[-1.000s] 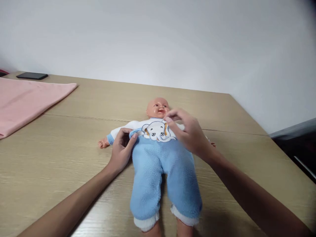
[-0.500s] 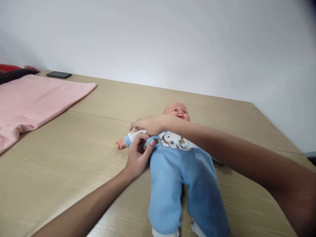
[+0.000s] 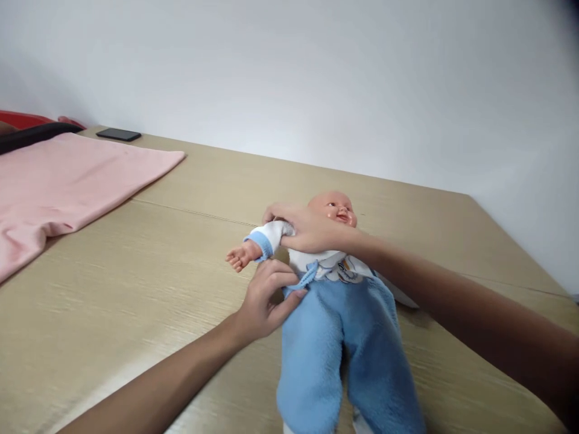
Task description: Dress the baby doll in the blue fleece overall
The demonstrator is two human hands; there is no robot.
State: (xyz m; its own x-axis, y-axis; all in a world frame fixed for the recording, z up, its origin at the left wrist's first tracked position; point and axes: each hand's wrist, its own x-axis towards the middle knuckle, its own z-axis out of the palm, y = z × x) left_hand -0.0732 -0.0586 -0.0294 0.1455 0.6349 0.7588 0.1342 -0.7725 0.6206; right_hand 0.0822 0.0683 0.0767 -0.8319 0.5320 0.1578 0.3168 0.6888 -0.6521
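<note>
A baby doll [image 3: 333, 205] lies on its back on the table, head away from me. It wears a white top with light blue cuffs and fuzzy blue overalls [image 3: 312, 343] with an animal face on the bib. My left hand [image 3: 271, 298] pinches the overalls' blue edge at the doll's side, near the waist. Reaching across the chest, my right hand [image 3: 310, 228] is closed around the upper part of the doll's white sleeve [image 3: 271, 235]. The doll's bare hand sticks out of the cuff toward the left. My right forearm covers the doll's other arm.
A pink cloth [image 3: 81, 181] is spread on the table [image 3: 181, 277] at the left. Behind it lie a black phone [image 3: 119, 134] and a dark strip beside something red [image 3: 27, 120]. A pale wall stands along the table's far edge.
My right hand has taken hold of the doll's sleeved arm, which is raised slightly. The bib has folded down at this side, uncovering more white top, with my left hand at its edge.
</note>
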